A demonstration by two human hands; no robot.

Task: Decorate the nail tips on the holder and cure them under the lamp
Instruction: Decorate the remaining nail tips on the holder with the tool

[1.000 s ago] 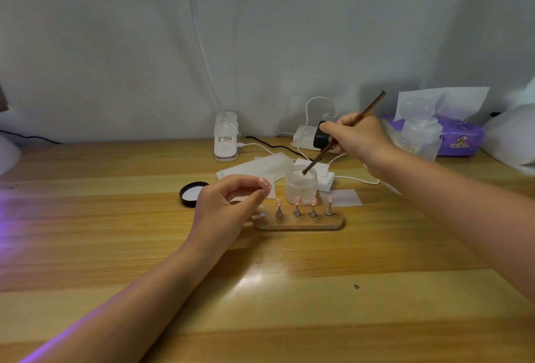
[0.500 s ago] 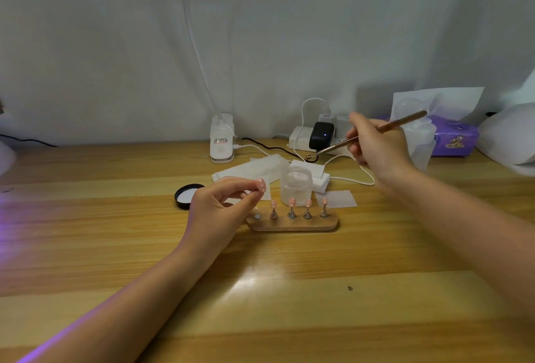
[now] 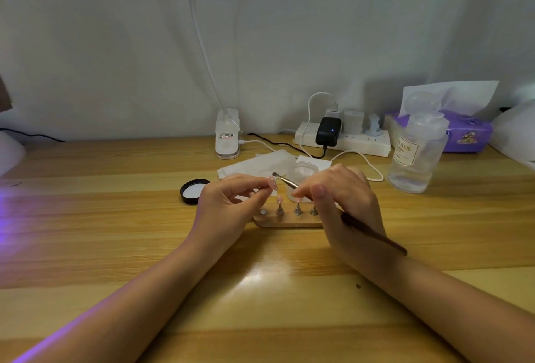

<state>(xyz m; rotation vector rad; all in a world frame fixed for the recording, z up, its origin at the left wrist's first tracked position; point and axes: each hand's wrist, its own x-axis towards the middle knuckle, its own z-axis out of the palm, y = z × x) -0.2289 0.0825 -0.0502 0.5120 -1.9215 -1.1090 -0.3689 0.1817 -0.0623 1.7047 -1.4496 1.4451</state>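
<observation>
Left hand point(image 3: 228, 203) raised over the bench point(image 3: 115, 247) just left of centre, fingers point(image 3: 254, 186) curled, pinching a pink nail tip point(image 3: 272, 183) between thumb and forefinger. Right hand point(image 3: 344, 203) close at its 3 o'clock, fingers bent round a brown brush point(image 3: 373, 235), gripping it pen-fashion; handle trailing toward 4 o'clock, metal ferrule and bristle end point(image 3: 282, 178) reaching toward 10 o'clock, just beside the pinched nail tip, contact not clear. Wooden holder point(image 3: 286, 221) flat on the bench directly beneath both hands, partly hidden by the right one; small metal stands point(image 3: 297, 209) upright along it, one bearing a pink tip point(image 3: 279, 200), leftmost spot showing only a pale round disc point(image 3: 263, 212). Clear jar point(image 3: 302, 173) at 12 o'clock from the holder, open; black lid point(image 3: 194, 190) lying at 9 o'clock from the jar, well apart. White wipes point(image 3: 254, 164) behind the jar. Clear pump bottle point(image 3: 417, 157) at 2 o'clock from the holder, purple tissue pack point(image 3: 469, 132) behind it. Power strip point(image 3: 356, 141) with a black adapter point(image 3: 327, 130) at 12 o'clock near the wall; white clip-lamp base point(image 3: 227, 138) at 11 o'clock.
</observation>
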